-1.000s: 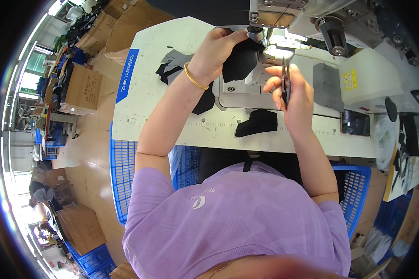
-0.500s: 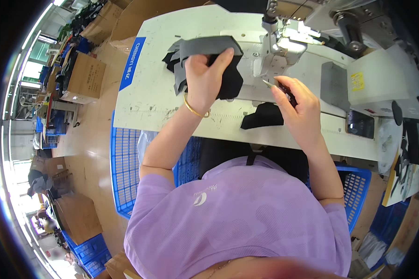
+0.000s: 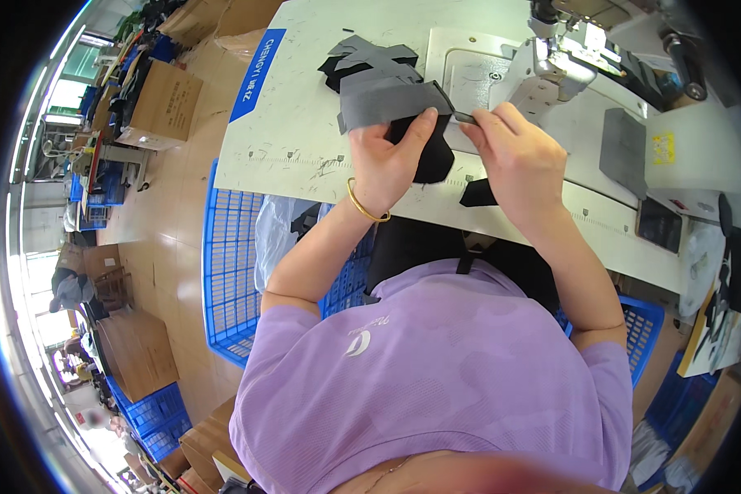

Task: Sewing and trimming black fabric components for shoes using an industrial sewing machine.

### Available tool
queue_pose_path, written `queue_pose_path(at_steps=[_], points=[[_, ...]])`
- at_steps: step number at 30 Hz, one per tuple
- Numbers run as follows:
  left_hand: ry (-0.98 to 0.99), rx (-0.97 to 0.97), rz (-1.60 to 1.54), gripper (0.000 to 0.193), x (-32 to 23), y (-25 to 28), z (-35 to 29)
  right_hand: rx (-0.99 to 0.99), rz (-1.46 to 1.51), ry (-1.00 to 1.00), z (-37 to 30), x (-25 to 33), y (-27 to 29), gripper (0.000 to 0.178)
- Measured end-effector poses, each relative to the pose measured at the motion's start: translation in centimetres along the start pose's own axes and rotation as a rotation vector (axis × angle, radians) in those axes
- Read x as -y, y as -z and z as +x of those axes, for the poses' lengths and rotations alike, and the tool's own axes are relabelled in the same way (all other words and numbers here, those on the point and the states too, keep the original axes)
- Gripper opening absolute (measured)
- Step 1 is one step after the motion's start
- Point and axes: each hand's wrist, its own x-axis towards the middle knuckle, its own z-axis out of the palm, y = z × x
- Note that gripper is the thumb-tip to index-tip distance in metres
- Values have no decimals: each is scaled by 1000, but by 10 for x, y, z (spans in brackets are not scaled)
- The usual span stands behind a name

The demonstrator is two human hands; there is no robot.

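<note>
White sewing table (image 3: 305, 123) — left hand (image 3: 391, 160) fingers pinch grey fabric piece (image 3: 383, 103); right hand (image 3: 519, 156) grips its edge.

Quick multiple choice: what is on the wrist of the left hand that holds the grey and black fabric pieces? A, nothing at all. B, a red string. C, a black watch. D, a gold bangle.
D: a thin gold bangle circles the wrist just below the left hand, which presses on the grey fabric piece by the sewing machine.
</note>
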Motion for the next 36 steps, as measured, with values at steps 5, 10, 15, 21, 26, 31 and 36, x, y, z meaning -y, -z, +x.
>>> queue_pose_path(at_steps=[5,10,15,21,26,31,36], points=[[-1043,-4,796,34,-4,43,11,150,531,-357,-6,-5,1,23],[-1199,-64,824,26,-4,44,11,307,792,-591,-5,-4,-1,21],[-1177,-36,838,20,-4,47,5,386,957,-643,-3,-1,-6,18],[-1190,-8,870,35,-2,56,5,391,1009,-636,-1,6,-9,17],[-982,166,691,16,0,54,7,199,1035,-559,-5,16,-11,13],[77,500,83,13,-6,51,-11,261,1030,-357,-13,8,-21,16],[324,303,-223,14,15,45,-32,425,983,-677,-10,14,-26,17]])
